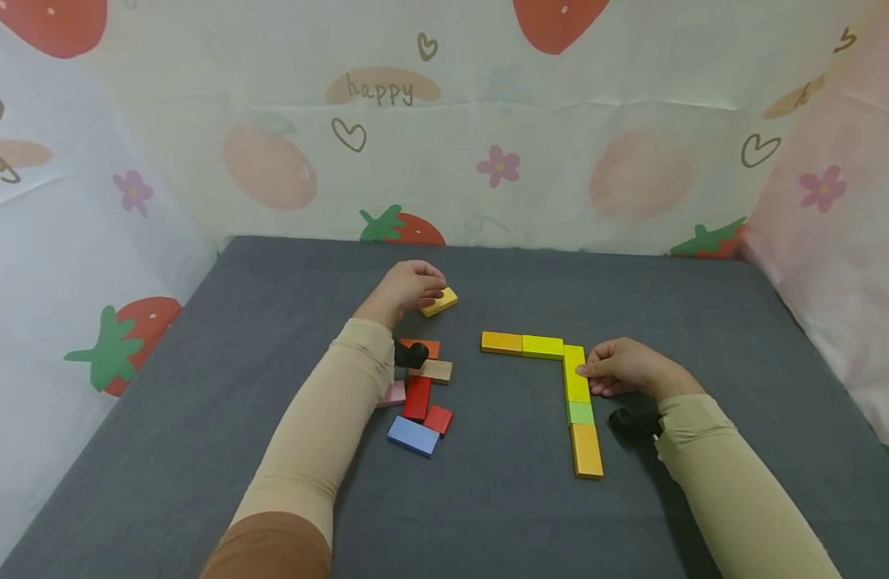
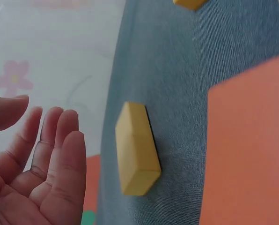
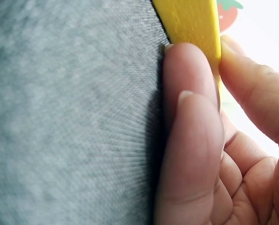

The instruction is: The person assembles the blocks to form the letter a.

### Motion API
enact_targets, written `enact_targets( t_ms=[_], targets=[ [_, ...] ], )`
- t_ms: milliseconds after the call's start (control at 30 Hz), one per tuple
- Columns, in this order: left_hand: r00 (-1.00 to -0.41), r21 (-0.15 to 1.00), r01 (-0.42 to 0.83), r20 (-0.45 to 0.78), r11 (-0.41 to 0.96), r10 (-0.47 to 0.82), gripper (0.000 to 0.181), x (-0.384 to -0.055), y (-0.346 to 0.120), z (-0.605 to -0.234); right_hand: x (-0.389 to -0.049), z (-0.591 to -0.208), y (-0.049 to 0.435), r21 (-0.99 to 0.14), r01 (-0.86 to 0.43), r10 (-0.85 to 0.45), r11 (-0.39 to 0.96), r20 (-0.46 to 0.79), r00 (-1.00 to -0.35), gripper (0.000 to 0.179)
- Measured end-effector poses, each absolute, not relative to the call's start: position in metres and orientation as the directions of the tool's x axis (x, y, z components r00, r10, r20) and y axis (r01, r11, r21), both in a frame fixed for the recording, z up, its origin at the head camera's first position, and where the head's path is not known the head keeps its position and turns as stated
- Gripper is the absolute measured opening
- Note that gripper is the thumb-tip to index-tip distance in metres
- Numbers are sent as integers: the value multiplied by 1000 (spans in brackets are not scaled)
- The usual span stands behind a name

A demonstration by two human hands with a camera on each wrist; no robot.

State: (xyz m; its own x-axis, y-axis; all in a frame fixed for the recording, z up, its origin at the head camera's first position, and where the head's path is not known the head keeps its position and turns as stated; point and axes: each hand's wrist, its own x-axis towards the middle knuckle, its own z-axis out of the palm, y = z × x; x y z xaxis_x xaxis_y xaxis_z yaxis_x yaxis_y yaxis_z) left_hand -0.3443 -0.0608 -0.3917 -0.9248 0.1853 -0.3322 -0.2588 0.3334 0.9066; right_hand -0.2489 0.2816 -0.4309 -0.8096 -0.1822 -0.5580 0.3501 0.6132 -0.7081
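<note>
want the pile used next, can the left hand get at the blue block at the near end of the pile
Probably yes. The blue block lies flat with its top uncovered on the grey cloth, right beside the left forearm. The left hand is up by the small yellow block, fingers apart from it, so it would only need to draw back.

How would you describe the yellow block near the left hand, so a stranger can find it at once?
On the grey table, look left of the L-shaped row of blocks, above the small pile of loose blocks. The yellow block lies alone by the left hand, at its fingertips, tilted and apart from every other block.
</note>
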Motion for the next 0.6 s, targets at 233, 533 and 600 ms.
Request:
enact_targets(
  t_ms=[233, 533, 600],
  targets=[
    [-941, 907, -208, -287, 365, 178, 23, -355, -58, -402, -249, -430, 282, -701, 357, -173, 618, -563, -808, 23],
    [-951, 873, -213, -288, 440, 111, 29, -365, -63, -409, -248, -431, 280, -708, 348, -175, 614, -552, -815, 22],
    [-952, 866, -210, -287, 454, 107, 29, -366, -66, -411, -248, -431, 280, -713, 342, -178, 612, -546, -819, 21]
  ],
)
